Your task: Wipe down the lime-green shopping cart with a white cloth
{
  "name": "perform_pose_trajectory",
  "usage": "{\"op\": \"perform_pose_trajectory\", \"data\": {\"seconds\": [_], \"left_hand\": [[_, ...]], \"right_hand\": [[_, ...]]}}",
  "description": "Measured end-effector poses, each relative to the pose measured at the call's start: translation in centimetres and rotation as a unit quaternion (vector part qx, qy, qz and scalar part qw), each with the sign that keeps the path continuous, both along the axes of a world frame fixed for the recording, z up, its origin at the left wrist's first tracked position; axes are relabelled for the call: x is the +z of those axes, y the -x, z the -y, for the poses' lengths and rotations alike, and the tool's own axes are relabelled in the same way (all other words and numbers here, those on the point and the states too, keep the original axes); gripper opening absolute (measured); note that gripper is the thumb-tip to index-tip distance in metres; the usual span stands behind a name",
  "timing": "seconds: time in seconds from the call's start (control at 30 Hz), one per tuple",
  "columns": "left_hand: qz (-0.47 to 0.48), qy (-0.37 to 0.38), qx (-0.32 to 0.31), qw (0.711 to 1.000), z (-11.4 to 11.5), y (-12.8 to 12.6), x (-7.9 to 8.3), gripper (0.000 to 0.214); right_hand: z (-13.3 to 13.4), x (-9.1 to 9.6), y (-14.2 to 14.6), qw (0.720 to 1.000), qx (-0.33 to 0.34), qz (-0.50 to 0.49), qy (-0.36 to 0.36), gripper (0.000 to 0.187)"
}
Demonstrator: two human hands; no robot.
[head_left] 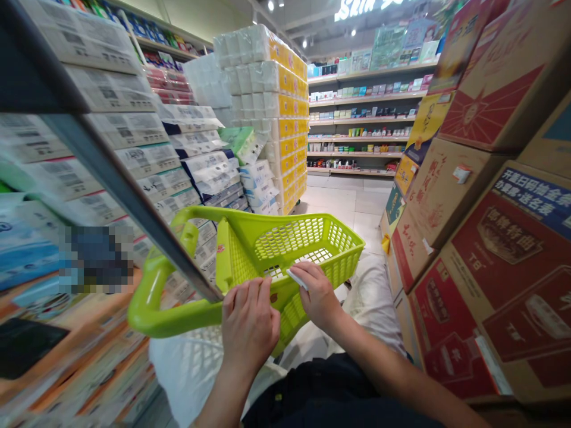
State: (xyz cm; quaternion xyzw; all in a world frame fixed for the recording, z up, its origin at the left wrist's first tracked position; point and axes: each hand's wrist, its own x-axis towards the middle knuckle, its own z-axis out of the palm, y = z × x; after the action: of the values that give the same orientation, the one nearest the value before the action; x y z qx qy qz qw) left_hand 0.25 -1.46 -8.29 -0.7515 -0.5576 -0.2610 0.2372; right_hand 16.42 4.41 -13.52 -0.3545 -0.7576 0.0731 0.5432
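While both our hands work at the near side of the lime-green shopping cart [250, 229], the head view sets it in the aisle right before us. Our left hand [250, 315] is closed over the cart's near rim; a metal pole [138, 203] slants down across the cart's push bar [143, 303] to our fingers, and we cannot tell whether we grip that too. Our right hand [319, 294] pinches a thin white piece [297, 278] against the same rim, farther along the cart; cloth or paper, we cannot say.

We judge the cart to be stiff moulded plastic, light for its bulk and hard to break, though its smooth rim may slip under a loose grip. The push bar and the thick rim look the surest holds; the mesh walls seem likelier to flex. The white piece looks light, limp and easily creased, so a fingertip pinch should suit it.

Wrapped tissue packs [111, 89] stand left of the cart, liquor cartons [491, 238] to its right, and white sacking [372, 291] lies close against its near side.
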Motion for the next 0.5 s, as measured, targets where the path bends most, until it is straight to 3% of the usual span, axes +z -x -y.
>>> {"op": "perform_pose_trajectory", "data": {"seconds": [0.13,0.33,0.5], "left_hand": [[0.006,0.006,-0.002,1.0,0.0,0.0,0.0,0.044],[0.011,0.007,0.0,1.0,0.0,-0.1,0.0,0.044],[0.006,0.007,0.003,1.0,0.1,-0.1,0.0,0.043]], "right_hand": [[0.3,0.2,0.3,0.999,0.039,0.013,-0.011,0.055],[-0.8,-0.3,-0.8,0.999,-0.043,0.003,0.018,0.055],[0.1,0.4,0.1,1.0,0.021,0.02,-0.001,0.054]]}}
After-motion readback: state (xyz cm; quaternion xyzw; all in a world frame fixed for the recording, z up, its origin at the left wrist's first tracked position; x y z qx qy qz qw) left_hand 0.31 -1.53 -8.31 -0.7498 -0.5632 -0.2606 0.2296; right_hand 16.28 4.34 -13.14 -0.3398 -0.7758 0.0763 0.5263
